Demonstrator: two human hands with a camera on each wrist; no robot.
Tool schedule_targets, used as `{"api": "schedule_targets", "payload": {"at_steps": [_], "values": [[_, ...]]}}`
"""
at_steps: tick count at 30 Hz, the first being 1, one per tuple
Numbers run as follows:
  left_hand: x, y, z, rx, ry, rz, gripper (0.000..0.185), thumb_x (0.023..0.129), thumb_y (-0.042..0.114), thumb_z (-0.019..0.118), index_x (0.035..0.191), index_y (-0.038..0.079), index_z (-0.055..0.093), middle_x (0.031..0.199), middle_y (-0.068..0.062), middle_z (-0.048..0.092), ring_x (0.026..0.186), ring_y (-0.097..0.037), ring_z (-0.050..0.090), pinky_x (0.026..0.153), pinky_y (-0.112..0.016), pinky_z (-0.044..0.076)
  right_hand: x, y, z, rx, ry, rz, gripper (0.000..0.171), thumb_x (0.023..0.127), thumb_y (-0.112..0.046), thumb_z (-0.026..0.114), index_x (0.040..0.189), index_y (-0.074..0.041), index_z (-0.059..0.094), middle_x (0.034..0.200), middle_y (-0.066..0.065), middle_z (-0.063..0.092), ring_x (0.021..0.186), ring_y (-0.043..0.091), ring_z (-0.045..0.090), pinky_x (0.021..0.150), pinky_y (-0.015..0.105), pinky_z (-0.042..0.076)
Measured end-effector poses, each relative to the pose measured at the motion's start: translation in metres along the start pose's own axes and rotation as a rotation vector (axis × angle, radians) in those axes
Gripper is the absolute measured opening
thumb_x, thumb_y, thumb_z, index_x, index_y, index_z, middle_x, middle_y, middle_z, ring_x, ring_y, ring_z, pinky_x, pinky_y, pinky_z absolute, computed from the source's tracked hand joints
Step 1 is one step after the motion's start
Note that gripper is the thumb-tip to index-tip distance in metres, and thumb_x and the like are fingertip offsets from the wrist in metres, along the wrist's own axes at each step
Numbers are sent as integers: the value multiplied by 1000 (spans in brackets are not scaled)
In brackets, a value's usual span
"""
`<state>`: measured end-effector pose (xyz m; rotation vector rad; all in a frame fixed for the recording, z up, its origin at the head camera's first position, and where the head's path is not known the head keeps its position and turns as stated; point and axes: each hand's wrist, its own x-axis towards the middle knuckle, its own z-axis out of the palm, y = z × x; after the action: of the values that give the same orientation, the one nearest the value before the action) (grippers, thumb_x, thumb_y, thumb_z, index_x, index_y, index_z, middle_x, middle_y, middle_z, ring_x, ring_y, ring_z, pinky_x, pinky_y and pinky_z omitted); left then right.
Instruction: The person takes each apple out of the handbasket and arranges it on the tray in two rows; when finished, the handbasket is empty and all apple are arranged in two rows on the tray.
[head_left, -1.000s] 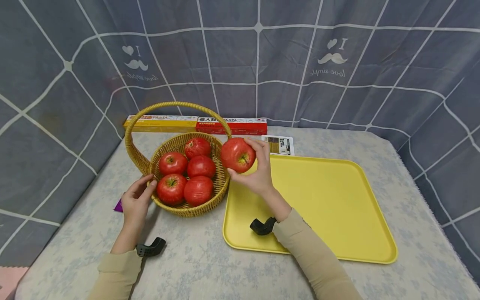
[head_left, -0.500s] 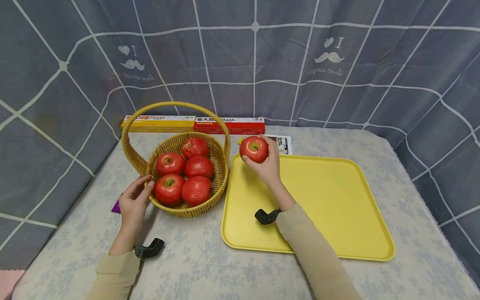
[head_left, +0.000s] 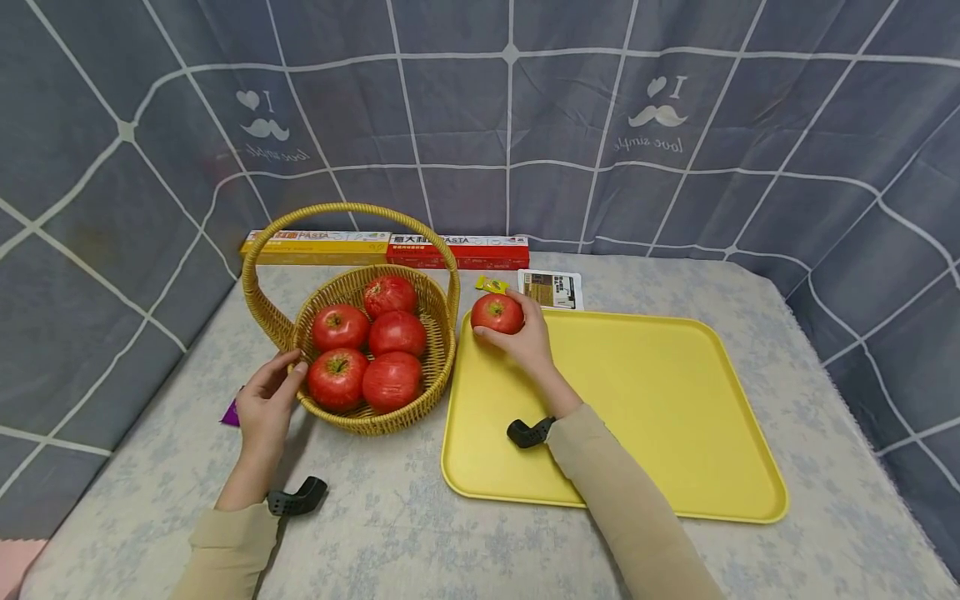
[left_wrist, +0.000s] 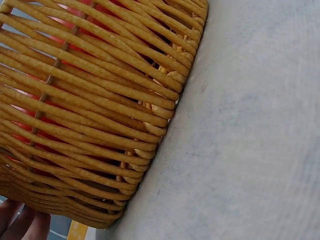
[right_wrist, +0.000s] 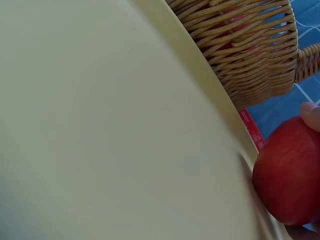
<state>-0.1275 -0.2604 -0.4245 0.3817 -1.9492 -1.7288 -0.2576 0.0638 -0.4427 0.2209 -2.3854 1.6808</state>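
My right hand (head_left: 528,340) holds a red apple (head_left: 498,312), thumb on its near side and fingers behind. The apple is at the far left corner of a yellow tray (head_left: 637,400); in the right wrist view the apple (right_wrist: 290,172) is low by the tray's rim, but whether it touches the tray I cannot tell. With thumb and fingers my left hand (head_left: 268,398) pinches the left rim of a woven basket (head_left: 375,422), which holds several red apples (head_left: 397,333). In the left wrist view the basket's side (left_wrist: 90,100) fills the left, with fingertips (left_wrist: 36,227) at the lower corner.
Behind the basket stand a yellow pasta box (head_left: 318,248) and a red pasta box (head_left: 459,252). A small yellow wrapped item (head_left: 491,284) and a flat printed packet (head_left: 551,289) lie beyond the tray. Something purple (head_left: 232,413) shows left of my left hand.
My right hand has carried the apple right from beside the basket's rim, then down to the tray's far left corner. My left hand stays on the basket rim.
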Motion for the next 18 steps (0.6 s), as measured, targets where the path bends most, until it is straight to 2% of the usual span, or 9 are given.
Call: {"api": "schedule_targets", "payload": {"at_steps": [6, 11, 13, 15, 18], "values": [[1, -1, 0, 6, 5, -3, 31, 88, 12, 66, 116, -3, 64, 101, 15, 63, 99, -3, 55, 78, -10, 44, 0, 4, 3, 33, -25, 46, 80, 69, -24, 84, 138, -10, 45, 136, 12, 44, 118, 29, 47, 95, 44, 43], [1, -1, 0, 13, 7, -8, 32, 88, 13, 66, 116, -3, 64, 104, 14, 62, 101, -4, 54, 78, -10, 44, 0, -2, 0, -50, -74, 52, 82, 74, -29, 81, 142, -10, 39, 140, 14, 42, 122, 30, 45, 97, 44, 41], [1, -1, -1, 17, 6, -6, 32, 88, 13, 66, 116, -3, 64, 104, 14, 62, 101, -4, 54, 78, -9, 44, -1, -10, -4, -79, -66, 1, 82, 75, -30, 80, 141, -9, 38, 142, 13, 39, 126, 29, 41, 99, 45, 39], [0, -1, -1, 22, 5, -5, 32, 88, 13, 66, 116, -2, 64, 103, 14, 62, 100, -4, 54, 78, -9, 44, -4, -21, -9, -73, -20, -87, 79, 75, -29, 80, 140, -9, 40, 141, 11, 39, 125, 27, 40, 100, 45, 38], [1, 0, 0, 6, 7, 2, 32, 88, 12, 66, 116, -3, 64, 102, 14, 62, 100, -4, 54, 78, -10, 44, -10, -45, -17, 25, 60, -254, 69, 77, -20, 79, 135, -7, 44, 134, 11, 43, 120, 25, 42, 98, 46, 39]]}}
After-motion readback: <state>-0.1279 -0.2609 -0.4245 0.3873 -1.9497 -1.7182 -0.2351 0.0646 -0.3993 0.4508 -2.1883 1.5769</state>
